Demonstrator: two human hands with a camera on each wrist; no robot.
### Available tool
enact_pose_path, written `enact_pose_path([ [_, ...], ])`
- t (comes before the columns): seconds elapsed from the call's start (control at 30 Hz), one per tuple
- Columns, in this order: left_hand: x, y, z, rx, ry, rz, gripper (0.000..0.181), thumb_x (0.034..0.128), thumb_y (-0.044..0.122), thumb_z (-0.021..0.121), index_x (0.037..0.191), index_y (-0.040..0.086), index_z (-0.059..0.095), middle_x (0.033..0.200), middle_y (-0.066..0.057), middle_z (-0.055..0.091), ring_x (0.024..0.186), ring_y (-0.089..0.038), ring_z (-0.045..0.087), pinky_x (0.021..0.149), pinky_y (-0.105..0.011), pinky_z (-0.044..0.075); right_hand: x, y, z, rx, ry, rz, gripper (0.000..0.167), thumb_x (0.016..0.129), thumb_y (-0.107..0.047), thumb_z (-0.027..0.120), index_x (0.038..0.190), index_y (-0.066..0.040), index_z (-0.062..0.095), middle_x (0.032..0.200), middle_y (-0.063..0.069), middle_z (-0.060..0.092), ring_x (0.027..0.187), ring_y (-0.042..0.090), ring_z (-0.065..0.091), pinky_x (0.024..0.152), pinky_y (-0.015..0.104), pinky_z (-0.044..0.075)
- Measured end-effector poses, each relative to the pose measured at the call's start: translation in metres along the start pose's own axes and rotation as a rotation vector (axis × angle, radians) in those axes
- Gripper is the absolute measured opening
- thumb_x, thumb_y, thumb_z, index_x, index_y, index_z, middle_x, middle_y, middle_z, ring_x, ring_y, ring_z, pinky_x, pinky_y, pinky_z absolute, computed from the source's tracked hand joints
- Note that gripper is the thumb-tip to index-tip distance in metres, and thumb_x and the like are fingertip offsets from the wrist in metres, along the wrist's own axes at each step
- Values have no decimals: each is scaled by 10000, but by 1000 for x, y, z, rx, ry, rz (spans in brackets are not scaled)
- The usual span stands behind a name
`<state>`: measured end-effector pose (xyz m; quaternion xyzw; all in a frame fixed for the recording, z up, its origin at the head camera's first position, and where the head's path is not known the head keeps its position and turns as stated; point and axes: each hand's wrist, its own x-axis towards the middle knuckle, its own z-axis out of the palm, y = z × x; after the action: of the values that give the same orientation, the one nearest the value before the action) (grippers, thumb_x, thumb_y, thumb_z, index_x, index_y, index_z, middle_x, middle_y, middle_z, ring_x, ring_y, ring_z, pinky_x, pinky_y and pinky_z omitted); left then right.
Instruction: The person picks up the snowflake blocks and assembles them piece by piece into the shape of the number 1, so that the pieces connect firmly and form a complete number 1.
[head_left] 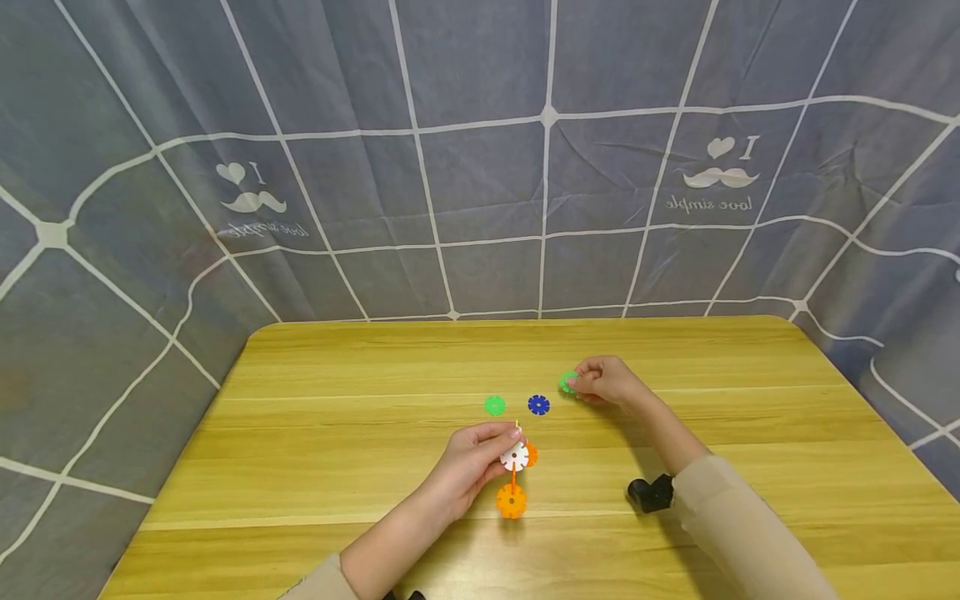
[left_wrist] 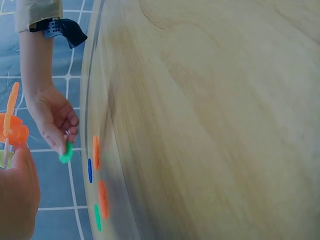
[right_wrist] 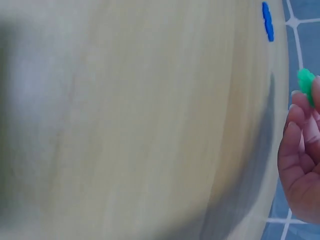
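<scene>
My left hand (head_left: 476, 462) grips a joined cluster of notched plastic discs. In it are a white disc (head_left: 510, 457), an orange disc (head_left: 512, 502) hanging at the lower end and a yellowish piece mostly covered by the fingers. The left wrist view shows more orange parts (left_wrist: 15, 132) of this cluster above the thumb. My right hand (head_left: 609, 382), off to the right and farther away, pinches a green notched disc (head_left: 567, 382) between thumb and fingertips. That green disc (right_wrist: 305, 82) appears at the right edge of the right wrist view, clear of the tabletop.
On the wooden table (head_left: 337, 375) lie a second green disc (head_left: 495, 406) and a blue disc (head_left: 538, 405). Two orange discs (left_wrist: 103, 199) also lie there in the left wrist view. A black wrist strap piece (head_left: 651, 493) sits by the right sleeve. A grey curtain (head_left: 480, 183) hangs behind.
</scene>
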<state>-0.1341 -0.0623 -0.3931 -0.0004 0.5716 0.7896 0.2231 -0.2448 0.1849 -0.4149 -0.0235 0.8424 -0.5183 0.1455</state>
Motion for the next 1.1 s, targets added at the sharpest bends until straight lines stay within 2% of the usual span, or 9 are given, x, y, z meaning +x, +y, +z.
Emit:
enact_pose_path([
  [0.13, -2, 0, -1, 16, 0, 3, 447, 928, 114, 580, 1256, -162, 453, 1054, -160, 632, 817, -88, 630, 732, -174, 525, -7, -6, 3, 42, -46, -60, 149, 897, -88, 619, 900, 54, 572, 679, 24, 580, 661, 134, 585, 606, 230, 511],
  [0.27, -1, 1, 1, 36, 11, 0, 437, 927, 122, 583, 1253, -145, 471, 1078, -172, 625, 837, -101, 631, 744, -187, 527, -12, -14, 4, 77, -99, -122, 153, 886, -66, 627, 908, 77, 578, 751, 95, 651, 715, 187, 638, 688, 315, 558],
  [0.4, 0, 1, 3, 53, 10, 7, 443, 929, 125, 580, 1260, -147, 465, 1154, -223, 591, 893, -129, 629, 781, -223, 528, -18, -24, 10, 84, -135, -176, 224, 878, -42, 627, 1011, 134, 585, 771, 125, 660, 735, 212, 648, 747, 413, 553],
  [0.57, 0, 1, 5, 50, -4, 5, 449, 935, 118, 570, 1265, -161, 449, 1184, -248, 565, 911, -144, 627, 792, -237, 527, -29, -32, 22, 63, -142, -225, 305, 899, -78, 607, 1124, 126, 583, 778, 170, 632, 715, 258, 613, 735, 440, 541],
  [0.77, 3, 2, 4, 40, -9, 6, 470, 937, 133, 569, 1280, -159, 432, 1218, -266, 531, 907, -123, 617, 803, -225, 521, -38, -43, 32, 153, -155, -248, 334, 891, -67, 612, 1165, 118, 567, 739, 42, 629, 696, 151, 608, 760, 428, 545],
  [0.97, 4, 1, 5, 39, -20, 2, 465, 933, 125, 573, 1269, -167, 437, 1119, -187, 601, 854, -95, 615, 763, -195, 525, -44, -50, 41, 205, -172, -287, 355, 885, -65, 623, 1177, 122, 546, 732, 42, 633, 741, 253, 636, 781, 482, 526],
  [1.1, 3, -1, 5, 34, -20, 6, 466, 932, 122, 573, 1270, -169, 436, 1101, -173, 619, 853, -95, 619, 759, -195, 526, -47, -52, 45, 189, -182, -293, 351, 880, -75, 630, 1159, 124, 555, 739, 38, 628, 770, 268, 634, 768, 447, 534],
])
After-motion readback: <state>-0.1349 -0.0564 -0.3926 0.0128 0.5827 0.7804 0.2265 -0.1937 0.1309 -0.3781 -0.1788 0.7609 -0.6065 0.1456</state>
